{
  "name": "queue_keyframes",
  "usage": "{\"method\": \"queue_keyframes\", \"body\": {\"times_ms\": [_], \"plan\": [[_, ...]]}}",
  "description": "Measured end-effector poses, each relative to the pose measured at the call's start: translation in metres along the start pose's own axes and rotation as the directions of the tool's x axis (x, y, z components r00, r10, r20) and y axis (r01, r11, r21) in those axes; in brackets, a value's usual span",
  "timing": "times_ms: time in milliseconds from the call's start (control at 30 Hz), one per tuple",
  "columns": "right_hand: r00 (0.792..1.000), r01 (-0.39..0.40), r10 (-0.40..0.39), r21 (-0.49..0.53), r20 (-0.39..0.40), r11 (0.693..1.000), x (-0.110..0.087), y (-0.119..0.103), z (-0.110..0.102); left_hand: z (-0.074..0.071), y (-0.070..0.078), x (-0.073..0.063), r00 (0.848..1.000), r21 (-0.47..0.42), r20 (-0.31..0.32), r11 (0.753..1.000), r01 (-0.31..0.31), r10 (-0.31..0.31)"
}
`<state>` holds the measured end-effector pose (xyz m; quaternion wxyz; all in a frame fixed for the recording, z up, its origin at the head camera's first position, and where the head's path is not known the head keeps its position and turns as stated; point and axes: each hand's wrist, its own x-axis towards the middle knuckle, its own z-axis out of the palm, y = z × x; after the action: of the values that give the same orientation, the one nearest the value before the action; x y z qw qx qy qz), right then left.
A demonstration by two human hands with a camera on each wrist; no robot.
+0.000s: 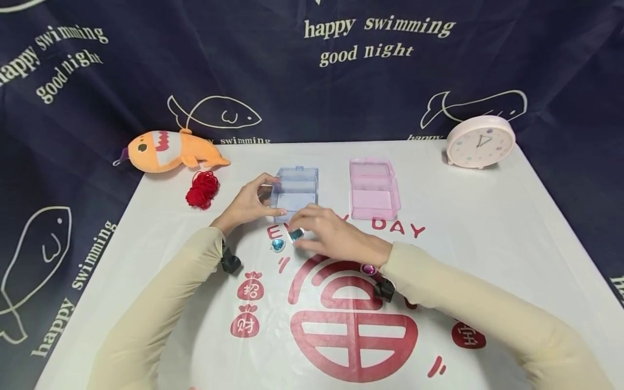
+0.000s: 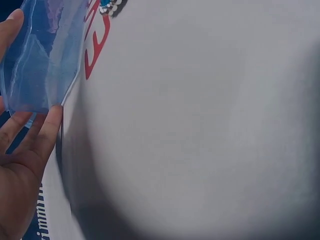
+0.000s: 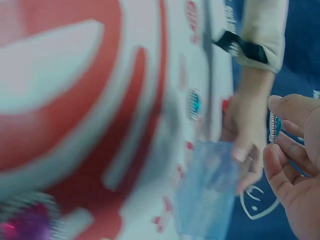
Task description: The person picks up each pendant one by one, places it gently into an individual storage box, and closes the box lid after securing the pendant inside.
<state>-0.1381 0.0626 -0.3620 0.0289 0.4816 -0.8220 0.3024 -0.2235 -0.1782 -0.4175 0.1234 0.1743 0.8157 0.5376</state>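
Note:
My left hand [image 1: 249, 201] grips the left side of a clear blue plastic box [image 1: 296, 202], thumb at the front and fingers toward the back. The box's lid stands open. In the right wrist view, a teal gem with a beaded silver rim [image 3: 275, 128] is pinched between thumb and fingertips of my right hand [image 3: 300, 150]. That hand is just in front of the blue box in the head view. Below it on the table lies a blue heart-shaped gem [image 1: 278, 245]. A magenta gem [image 1: 369, 269] lies near my right wrist, partly covered by the sleeve.
An open pink plastic box [image 1: 374, 203] stands right of the blue one. Farther left are a bundle of red string [image 1: 202, 190] and an orange plush toy [image 1: 170, 151]. A pale pink clock [image 1: 480, 142] stands at the back right. The white table cover [image 1: 468, 216] bears red prints.

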Motion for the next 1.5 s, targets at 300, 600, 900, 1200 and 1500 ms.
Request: {"method": "queue_keyframes", "body": {"times_ms": [300, 600, 900, 1200, 1500], "plan": [[0.991, -0.1, 0.1, 0.007, -0.085, 0.995, 0.037, 0.02, -0.017, 0.0, -0.003, 0.0, 1.0, 0.056, -0.013, 0.998, -0.013, 0.014], [0.982, -0.183, 0.183, -0.011, -0.043, 0.983, 0.063, 0.046, -0.004, 0.0, -0.004, 0.0, 0.999, 0.067, -0.02, 0.997, -0.026, 0.028], [0.972, -0.224, 0.227, -0.053, 0.054, 0.973, 0.076, 0.059, 0.013, -0.001, 0.002, -0.002, 1.0, 0.063, -0.009, 0.998, -0.027, 0.028], [0.934, -0.311, 0.332, -0.154, 0.136, 0.938, 0.087, 0.064, 0.02, 0.0, 0.034, -0.013, 0.999, 0.092, 0.001, 0.995, -0.034, 0.034], [0.866, -0.421, 0.468, -0.251, 0.175, 0.872, 0.094, 0.064, 0.027, -0.001, 0.009, -0.003, 1.0, 0.091, -0.013, 0.996, -0.017, 0.019]]}}
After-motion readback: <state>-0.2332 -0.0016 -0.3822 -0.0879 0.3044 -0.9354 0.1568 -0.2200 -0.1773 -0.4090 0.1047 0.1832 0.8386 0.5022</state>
